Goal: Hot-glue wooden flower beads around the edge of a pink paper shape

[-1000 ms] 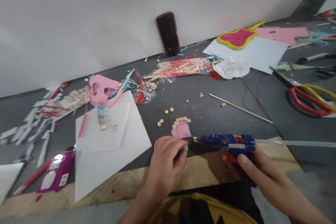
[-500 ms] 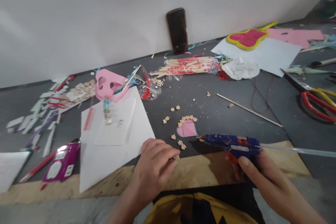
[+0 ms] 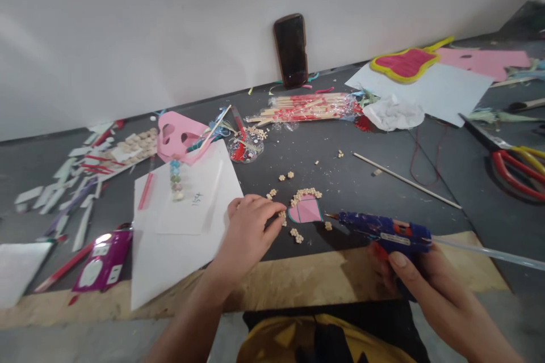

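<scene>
My left hand [image 3: 254,222] has its thumb and forefinger closed around a small flower-shaped cluster of pale beads [image 3: 283,217], low over the dark table. Just right of it lies a pink paper piece [image 3: 306,211] with a dark green outline, rounded at its left end. Similar clusters line its upper edge. In my right hand [image 3: 419,275] is a blue hot glue gun [image 3: 383,229], a clear glue stick [image 3: 485,250] coming out of its back. Its nozzle points left, close to the pink piece's right edge. Loose clusters [image 3: 297,235] lie around the piece.
White paper [image 3: 183,261] lies left, near a purple packet [image 3: 102,261] and scattered strips. Behind are a pink cutout [image 3: 176,136], bagged sticks [image 3: 306,108] and a phone [image 3: 291,51] against the wall. Scissors [image 3: 506,153] and a thin stick [image 3: 404,180] are right.
My left hand has moved up and away from me, from near the table's front edge to beside the pink piece. The glue gun's nozzle has shifted slightly right and up.
</scene>
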{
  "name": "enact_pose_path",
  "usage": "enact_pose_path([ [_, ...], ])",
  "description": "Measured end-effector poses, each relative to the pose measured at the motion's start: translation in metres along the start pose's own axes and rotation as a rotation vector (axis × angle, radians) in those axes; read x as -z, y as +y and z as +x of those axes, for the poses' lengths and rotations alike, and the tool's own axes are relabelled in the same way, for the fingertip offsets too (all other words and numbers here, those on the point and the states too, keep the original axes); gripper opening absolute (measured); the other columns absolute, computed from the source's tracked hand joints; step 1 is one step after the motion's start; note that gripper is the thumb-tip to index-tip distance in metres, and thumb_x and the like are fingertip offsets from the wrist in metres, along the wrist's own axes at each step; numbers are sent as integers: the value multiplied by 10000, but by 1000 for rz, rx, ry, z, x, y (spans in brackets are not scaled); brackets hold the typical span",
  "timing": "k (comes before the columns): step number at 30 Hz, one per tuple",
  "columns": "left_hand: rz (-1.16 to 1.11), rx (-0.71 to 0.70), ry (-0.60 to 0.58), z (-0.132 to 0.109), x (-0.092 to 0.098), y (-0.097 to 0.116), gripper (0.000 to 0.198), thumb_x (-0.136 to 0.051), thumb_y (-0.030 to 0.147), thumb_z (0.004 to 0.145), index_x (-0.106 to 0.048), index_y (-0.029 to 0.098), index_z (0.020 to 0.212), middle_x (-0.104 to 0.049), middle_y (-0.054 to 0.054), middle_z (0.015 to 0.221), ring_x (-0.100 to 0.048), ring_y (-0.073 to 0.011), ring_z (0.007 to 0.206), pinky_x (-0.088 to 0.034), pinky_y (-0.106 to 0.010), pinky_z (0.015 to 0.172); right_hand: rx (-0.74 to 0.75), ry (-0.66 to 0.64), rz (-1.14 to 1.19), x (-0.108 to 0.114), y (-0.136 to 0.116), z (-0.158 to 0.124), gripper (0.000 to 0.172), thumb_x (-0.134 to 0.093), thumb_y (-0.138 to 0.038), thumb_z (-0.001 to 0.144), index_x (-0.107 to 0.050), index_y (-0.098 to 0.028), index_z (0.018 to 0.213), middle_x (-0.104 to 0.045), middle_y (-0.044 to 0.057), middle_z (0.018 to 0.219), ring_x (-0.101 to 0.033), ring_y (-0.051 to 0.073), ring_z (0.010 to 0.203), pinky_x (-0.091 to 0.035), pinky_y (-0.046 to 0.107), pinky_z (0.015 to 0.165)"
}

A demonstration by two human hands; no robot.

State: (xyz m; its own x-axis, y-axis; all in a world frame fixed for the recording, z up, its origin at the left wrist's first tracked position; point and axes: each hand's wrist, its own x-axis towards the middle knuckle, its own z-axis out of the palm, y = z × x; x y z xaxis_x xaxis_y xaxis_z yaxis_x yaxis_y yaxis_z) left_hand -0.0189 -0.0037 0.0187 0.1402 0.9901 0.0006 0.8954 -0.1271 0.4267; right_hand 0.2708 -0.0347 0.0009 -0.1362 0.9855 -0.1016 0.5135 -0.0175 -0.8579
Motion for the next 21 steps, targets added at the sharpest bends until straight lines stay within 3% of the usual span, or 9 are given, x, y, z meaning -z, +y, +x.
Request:
enact_pose_path([
  [10,-23,77,58,11,-12,4,335,-626,208,816,-559,273,1138,-700,4,902,-573,-229,967,-314,-480,918,38,-1,-30,-1,-2,8,283,-513,-460,864,-671,-225,876,-653,33,686,-617,157,588,-527,243,488],
  [21,35,58,94,13,-15,7,255,-625,239,841,-603,300,1088,-718,8,872,-568,-225,930,-294,-441,878,17,-9,-38,-2,6,7,312,-517,-472,856,-675,-210,920,-652,37,693,-604,148,571,-510,231,469],
])
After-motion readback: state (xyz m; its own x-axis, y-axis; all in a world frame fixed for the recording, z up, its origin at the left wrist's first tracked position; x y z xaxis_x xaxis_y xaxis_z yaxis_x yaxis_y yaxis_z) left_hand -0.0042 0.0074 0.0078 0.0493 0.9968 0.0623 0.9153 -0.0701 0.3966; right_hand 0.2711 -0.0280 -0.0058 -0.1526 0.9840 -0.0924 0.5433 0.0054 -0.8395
